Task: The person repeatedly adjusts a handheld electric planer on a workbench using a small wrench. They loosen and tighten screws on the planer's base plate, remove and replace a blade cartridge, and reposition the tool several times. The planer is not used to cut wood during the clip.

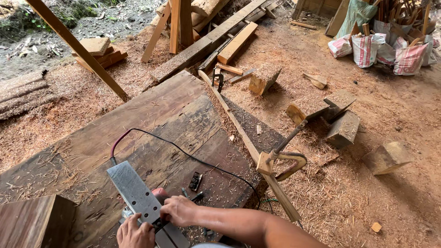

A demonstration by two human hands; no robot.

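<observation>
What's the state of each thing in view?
Planer: upside down on the bench, sole up.
Left hand: on the planer's near end.
Right hand: fingers on the planer's sole.
Cord: slack across the bench.
Clamp: on the bench edge.
Sacks: upright, full of wood.

Site: open-sided woodworking shop, dirt floor under sawdust and shavings [321, 183]. Evidence: rough plank workbench [151, 124], electric planer [138, 195] with black cord [202, 163], clamp [285, 160], timber offcuts [388, 157], stacked planks [206, 43], sacks of scrap wood [390, 46]
</observation>
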